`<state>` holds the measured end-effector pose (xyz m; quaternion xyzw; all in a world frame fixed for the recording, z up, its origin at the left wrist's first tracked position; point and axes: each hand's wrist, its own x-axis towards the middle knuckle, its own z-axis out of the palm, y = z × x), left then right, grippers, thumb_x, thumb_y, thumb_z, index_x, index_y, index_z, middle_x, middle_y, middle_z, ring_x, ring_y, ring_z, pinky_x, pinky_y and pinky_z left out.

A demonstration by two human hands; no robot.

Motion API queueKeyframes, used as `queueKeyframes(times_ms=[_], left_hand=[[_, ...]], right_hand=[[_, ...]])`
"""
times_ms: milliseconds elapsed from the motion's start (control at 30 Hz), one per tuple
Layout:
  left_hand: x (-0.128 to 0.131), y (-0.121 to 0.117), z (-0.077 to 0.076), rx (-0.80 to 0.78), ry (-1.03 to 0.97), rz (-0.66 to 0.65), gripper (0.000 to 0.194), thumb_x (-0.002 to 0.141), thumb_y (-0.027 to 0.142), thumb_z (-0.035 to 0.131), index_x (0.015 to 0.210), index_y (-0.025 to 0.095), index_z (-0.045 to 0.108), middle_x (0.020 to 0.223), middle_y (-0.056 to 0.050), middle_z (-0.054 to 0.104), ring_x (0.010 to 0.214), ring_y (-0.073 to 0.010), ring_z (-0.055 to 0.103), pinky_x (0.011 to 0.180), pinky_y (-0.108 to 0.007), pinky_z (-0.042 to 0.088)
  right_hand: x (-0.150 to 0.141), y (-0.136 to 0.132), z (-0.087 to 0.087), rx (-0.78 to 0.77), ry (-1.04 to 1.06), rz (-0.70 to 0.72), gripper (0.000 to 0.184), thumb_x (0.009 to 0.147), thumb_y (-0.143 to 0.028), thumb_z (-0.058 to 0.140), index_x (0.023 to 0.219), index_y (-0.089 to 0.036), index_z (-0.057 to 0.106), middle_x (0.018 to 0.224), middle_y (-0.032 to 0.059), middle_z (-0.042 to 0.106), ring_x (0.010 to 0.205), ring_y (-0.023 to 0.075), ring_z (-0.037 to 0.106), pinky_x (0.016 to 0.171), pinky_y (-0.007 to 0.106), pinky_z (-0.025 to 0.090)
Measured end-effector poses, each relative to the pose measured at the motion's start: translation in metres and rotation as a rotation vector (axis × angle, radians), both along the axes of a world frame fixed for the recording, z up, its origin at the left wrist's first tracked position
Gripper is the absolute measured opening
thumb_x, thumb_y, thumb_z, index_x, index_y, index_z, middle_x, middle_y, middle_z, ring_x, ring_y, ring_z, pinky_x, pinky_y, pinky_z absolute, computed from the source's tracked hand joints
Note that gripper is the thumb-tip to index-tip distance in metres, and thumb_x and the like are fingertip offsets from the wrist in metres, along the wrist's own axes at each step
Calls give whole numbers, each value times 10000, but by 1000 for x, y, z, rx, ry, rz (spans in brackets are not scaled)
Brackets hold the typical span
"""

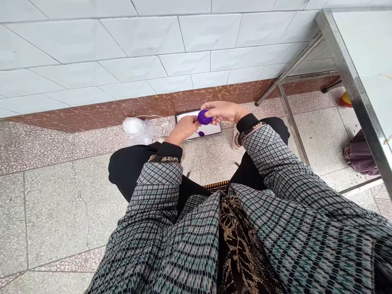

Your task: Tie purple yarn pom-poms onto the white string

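A small ball of purple yarn [204, 117] is between my two hands, above a white board with a dark edge [211, 129]. My right hand [225, 111] has its fingers and thumb closed around the right side of the ball. On the other side, my left hand [184, 127] is pinched, its fingertips right against the ball; whatever lies between them is hidden. Below the ball, a little purple piece [201, 133] rests on the board, with what looks like a thin strand beside it.
White yarn in clear plastic [139, 128] lies on the floor left of the board. A tiled wall [196, 36] rises just ahead. To the right stands a metal-framed table [352, 73], with a dark purple bundle [361, 153] beneath it. My bent knees flank the board.
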<state>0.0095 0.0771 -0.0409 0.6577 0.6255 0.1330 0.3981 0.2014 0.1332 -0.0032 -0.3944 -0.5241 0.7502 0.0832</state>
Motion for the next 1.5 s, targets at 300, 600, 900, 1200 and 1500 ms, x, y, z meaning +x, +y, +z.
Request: queueKeyframes(times_ms=[300,600,900,1200,1500], left_hand=[[1,-3,13,62,-93,16,205,835,192,524,654,185,621,639,-23,653,633,-161,558,674,-280,437],[7,-7,4,-15,-244,-93,198,869,180,508,697,188,605,633,-5,620,619,-134,565,666,-250,463],[1,-1,-3,-27,-89,36,170,870,193,540,730,191,637,624,-6,601,597,-161,545,631,-289,401],[-1,-3,17,48,-95,52,188,835,202,527,674,193,623,610,-17,635,646,-171,560,685,-278,441],[10,-9,13,-8,-167,-71,195,841,189,521,654,201,577,611,-5,596,606,-146,545,667,-277,440]], right_hand=[[-12,-6,-8,103,-429,179,192,901,-109,765,890,-163,581,630,-25,602,504,91,542,501,178,455],[-10,4,-10,-55,1,-505,136,1039,-222,631,997,-200,504,785,-32,620,539,71,553,530,168,458],[5,4,-6,7,185,-59,266,968,-286,748,1115,-180,553,797,-36,640,584,74,587,583,177,498],[-6,-3,-8,75,-378,178,236,855,-128,812,955,-170,603,656,-28,624,499,96,550,503,190,470],[-12,1,2,-75,-47,-469,187,1053,-140,585,906,-200,486,685,-49,600,527,78,558,575,170,490]])
